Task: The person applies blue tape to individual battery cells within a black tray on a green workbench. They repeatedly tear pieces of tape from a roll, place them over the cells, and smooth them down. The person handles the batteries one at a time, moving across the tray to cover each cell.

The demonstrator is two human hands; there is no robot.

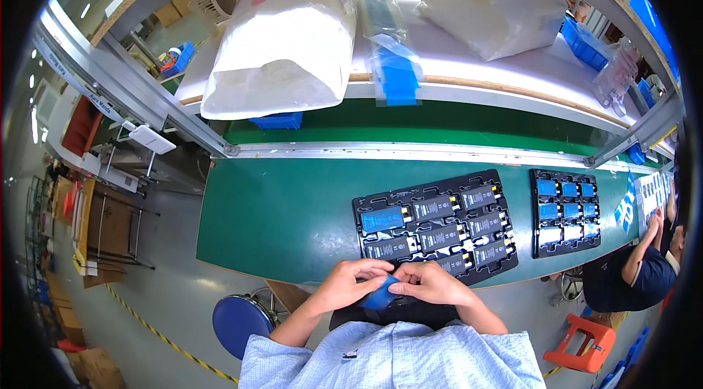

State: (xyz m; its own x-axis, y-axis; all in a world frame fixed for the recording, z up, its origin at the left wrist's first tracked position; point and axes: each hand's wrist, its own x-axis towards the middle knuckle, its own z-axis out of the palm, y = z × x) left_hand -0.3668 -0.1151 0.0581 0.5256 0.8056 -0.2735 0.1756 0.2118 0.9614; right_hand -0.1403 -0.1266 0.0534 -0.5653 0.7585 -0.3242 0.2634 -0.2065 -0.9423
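Observation:
Both my hands are together in front of my body, at the near edge of the green table. My left hand [353, 285] and my right hand [430, 283] pinch a small blue sheet-like piece [378, 295] between thumbs and fingers; whether a battery lies under it I cannot tell. Just beyond sits a black moulded tray [375, 204] with rows of flat black batteries [439, 237]. The battery in its far left pocket has a blue face [383, 220]. My hands hide the tray's near left corner.
To the right lies a second black tray [536, 244] with blue-faced pieces. A shelf [505, 95] above the table's back holds a large white bag [282, 45], clear plastic bags and blue bins. A blue stool [240, 324] stands at left; a co-worker [633, 275] sits at right.

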